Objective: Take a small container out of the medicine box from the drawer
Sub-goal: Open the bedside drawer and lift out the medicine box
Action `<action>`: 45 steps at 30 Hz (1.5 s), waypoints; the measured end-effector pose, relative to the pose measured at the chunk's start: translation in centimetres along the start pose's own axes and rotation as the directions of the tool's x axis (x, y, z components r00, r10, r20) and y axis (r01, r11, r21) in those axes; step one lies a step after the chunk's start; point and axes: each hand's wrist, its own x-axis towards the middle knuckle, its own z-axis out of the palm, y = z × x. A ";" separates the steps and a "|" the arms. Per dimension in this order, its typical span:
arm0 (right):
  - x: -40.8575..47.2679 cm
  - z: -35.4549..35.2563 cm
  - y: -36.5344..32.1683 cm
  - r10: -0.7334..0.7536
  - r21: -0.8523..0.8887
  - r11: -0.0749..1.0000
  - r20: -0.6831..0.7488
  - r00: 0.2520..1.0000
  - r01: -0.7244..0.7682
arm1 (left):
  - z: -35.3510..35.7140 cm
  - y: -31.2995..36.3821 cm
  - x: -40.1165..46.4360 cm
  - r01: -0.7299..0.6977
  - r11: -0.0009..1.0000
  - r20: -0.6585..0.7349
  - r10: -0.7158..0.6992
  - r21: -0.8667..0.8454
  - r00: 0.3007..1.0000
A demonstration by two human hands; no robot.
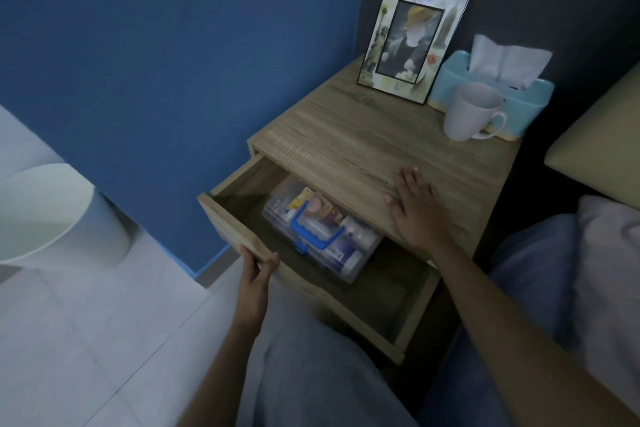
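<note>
Presently, the left hand (258, 274) is closed on the front panel of the drawer (235, 224), fingers hooked over its lower corner and thumb on the outer face. The right hand (414, 208) is laid flat and open on the nightstand top (363, 146), palm down, nothing held.

Inside the drawer, which is pulled well out, the medicine box (322, 236) is seen lying toward the back, partly under the nightstand top. It is recorded as a clear plastic case with a blue handle (311, 230) on its lid; tubes, small bottles and packets can be made out through the walls, though labels are too blurred to read. No small container has been taken out yet, and the lid appears shut.

At the back of the nightstand top are noted a picture frame (412, 42), a tissue box (491, 87) and a white mug (471, 111).

Risks, as judged: the box may catch on the overhang if it is lifted before being slid forward; the lid may spring and the contents spill if the case is raised by the handle with a loose latch; the dim light may cause a wrong item to be picked.
</note>
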 end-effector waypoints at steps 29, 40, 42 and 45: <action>-7.5 -0.6 -6.1 0.189 0.477 0.877 -0.227 0.955 -0.060 | -2.1 3.6 -1.6 -0.249 0.958 -0.402 0.287 0.145 0.869; -10.4 4.0 -12.0 0.625 0.882 -0.074 0.404 0.668 -0.465 | 1.6 9.0 8.6 -0.043 0.704 0.020 0.041 0.709 0.999; -8.8 4.8 -12.0 0.605 0.824 -0.182 0.524 0.599 -0.536 | 1.9 9.0 9.9 0.025 0.712 0.017 -0.052 0.702 0.999; -7.6 5.6 -12.9 0.552 0.776 -0.299 0.616 0.562 -0.556 | 2.0 8.5 11.0 0.065 0.719 0.021 -0.110 0.692 0.994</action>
